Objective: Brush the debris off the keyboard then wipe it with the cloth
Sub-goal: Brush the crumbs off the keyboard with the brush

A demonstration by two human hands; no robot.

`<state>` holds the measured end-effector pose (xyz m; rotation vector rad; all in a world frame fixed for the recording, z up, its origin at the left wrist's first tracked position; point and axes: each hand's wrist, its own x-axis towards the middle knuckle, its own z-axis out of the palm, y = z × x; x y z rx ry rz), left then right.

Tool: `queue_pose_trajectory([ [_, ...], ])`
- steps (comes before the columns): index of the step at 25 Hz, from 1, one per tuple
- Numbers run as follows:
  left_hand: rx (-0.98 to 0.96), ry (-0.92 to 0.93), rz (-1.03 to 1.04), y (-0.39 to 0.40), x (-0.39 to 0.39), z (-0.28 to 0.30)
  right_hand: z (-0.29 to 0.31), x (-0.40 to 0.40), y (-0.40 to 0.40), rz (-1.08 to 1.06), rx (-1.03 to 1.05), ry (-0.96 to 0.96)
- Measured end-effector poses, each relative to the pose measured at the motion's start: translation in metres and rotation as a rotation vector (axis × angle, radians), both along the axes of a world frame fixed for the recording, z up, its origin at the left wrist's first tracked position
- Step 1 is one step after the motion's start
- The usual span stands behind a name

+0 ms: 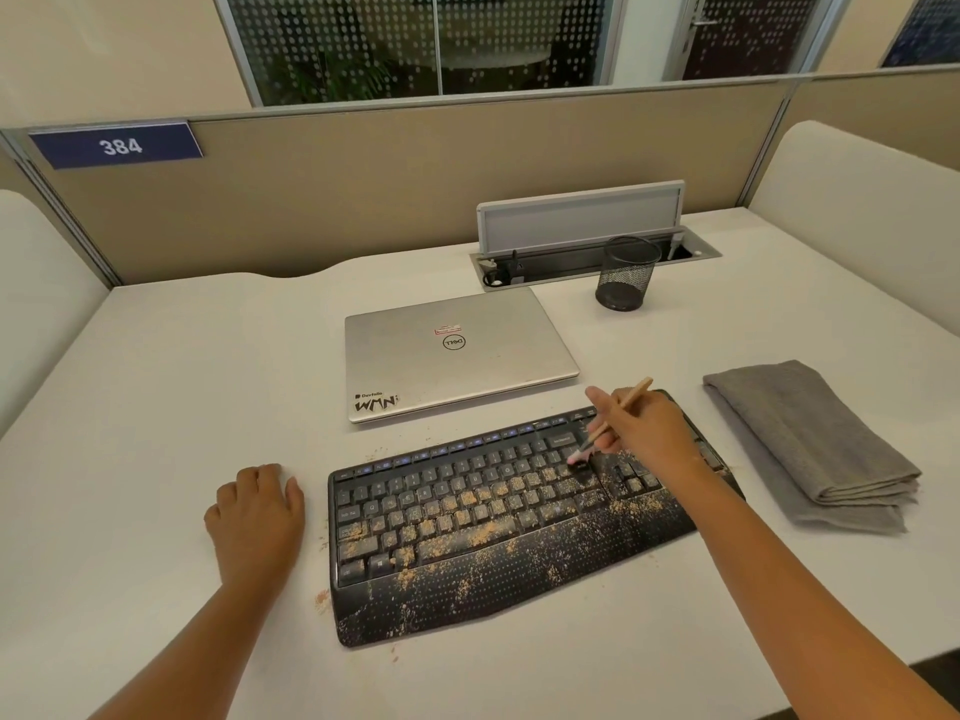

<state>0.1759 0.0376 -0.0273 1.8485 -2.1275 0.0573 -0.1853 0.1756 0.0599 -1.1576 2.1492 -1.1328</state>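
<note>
The keyboard (498,517) lies on the desk (182,397) before a closed laptop (457,350), tan debris (467,532) thick across its keys and palm rest. Risk: strokes may drive crumbs between keys or scatter them toward the folded cloth (810,444). The right hand (644,428) pinches the brush (608,428), bristles on the keys. The left hand (257,517) rests beside the keyboard, fingers loosely curled, holding nothing.

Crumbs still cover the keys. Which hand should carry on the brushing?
Right. The right hand already grips the brush, bristles down on the keyboard. The left hand rests on the desk beside it, holding nothing.
</note>
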Motion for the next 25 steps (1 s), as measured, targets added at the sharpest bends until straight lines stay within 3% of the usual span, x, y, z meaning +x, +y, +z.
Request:
queue_pose_trajectory([
  [6,0.002,-0.013,-0.002,-0.001,0.001,-0.002,-0.011,-0.009,0.021,-0.039,0.075,-0.042],
  [11,0.008,-0.006,0.005,0.0,0.0,-0.001,-0.009,-0.01,0.023,-0.036,-0.124,-0.271],
  [17,-0.001,-0.003,0.02,0.001,0.001,-0.002,-0.014,-0.014,0.038,0.043,0.05,-0.157],
  [25,-0.006,0.013,0.025,-0.003,0.004,-0.004,-0.016,-0.015,0.046,0.037,0.013,-0.312],
])
